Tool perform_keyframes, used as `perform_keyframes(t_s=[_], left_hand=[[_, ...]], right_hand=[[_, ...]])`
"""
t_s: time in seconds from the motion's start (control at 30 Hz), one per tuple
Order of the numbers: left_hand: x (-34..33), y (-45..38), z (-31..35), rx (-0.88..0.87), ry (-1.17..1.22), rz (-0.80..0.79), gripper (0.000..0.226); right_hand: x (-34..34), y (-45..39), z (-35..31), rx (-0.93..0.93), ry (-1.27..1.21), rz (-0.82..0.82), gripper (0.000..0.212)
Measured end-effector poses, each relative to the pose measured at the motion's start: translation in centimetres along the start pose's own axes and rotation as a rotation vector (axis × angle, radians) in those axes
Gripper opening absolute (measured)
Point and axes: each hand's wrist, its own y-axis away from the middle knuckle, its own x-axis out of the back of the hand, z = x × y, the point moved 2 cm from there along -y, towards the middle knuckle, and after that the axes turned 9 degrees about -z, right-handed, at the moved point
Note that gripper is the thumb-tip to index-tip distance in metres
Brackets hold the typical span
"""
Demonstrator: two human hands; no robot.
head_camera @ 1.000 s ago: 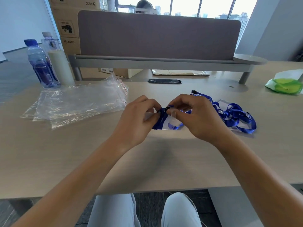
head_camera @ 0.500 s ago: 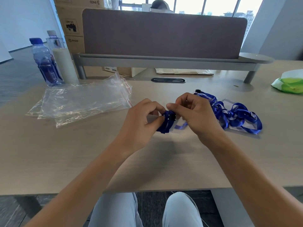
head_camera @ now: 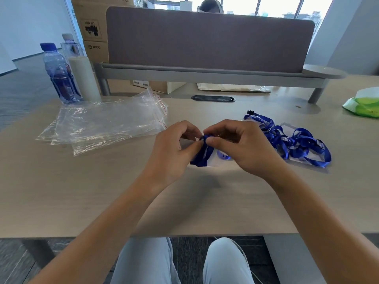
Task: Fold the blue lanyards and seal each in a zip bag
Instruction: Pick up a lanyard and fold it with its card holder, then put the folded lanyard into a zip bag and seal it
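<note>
Both hands (head_camera: 207,148) pinch a folded lanyard (head_camera: 202,155) over the wooden desk (head_camera: 102,191).

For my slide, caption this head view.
Both hands pinch a folded blue lanyard above the desk.

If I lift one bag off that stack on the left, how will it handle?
The bags look thin and crinkled, so probably floppy and very light. Glossy film suggests they may slip or cling together, so more than one might come up.
</note>
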Motion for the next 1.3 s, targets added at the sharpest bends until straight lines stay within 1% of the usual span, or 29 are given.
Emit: perform_keyframes(t_s=[0.1,0.27,0.4,0.53,0.8,0.9,0.97,1.0,1.07,1.17,1.3], left_hand=[[0.5,0.4,0.1,-0.014,-0.031,0.005,0.010],[2.3,1.7,-0.6,-0.012,-0.055,0.042,0.008],[4.2,2.8,-1.6,0.047,-0.004,0.072,0.012],[6.4,3.7,-2.8,0.090,-0.048,0.103,0.011],[8.3,3.0,-4.1,0.085,-0.068,0.114,0.007],[8.0,1.2,-4.6,0.093,-0.106,0.116,0.015],[8.0,-0.6,-5.2,0.124,-0.136,0.160,0.029],[8.1,-1.7,-5.6,0.155,-0.159,0.185,0.035],[8.4,-4.0,-6.6,0.236,-0.228,0.206,0.038],[8.6,-7.8,-8.6,0.348,-0.375,0.186,0.037],[8.1,-12.7,-11.2,0.453,-0.534,0.155,0.051]], right_hand=[[-0.1,-0.4,-0.4,0.032,0.120,-0.056,0.020],[-1.1,-1.4,-1.5,0.088,0.266,-0.144,0.015],[-3.2,-2.3,-2.7,0.143,0.315,-0.122,0.011],[-5.0,-3.4,-3.9,0.156,0.298,-0.108,0.010],[-6.4,-5.4,-4.7,0.176,0.377,-0.106,0.014],[-5.9,-6.4,-3.6,0.167,0.408,-0.053,0.013],[-5.3,-7.3,-2.5,0.157,0.426,0.020,0.012],[-4.9,-7.9,-1.8,0.141,0.421,0.052,0.012],[-3.9,-9.3,-0.4,0.090,0.401,0.105,0.013],[-2.3,-11.8,1.6,0.031,0.376,0.182,0.011],[-1.2,-15.2,3.9,-0.003,0.351,0.234,0.012]])
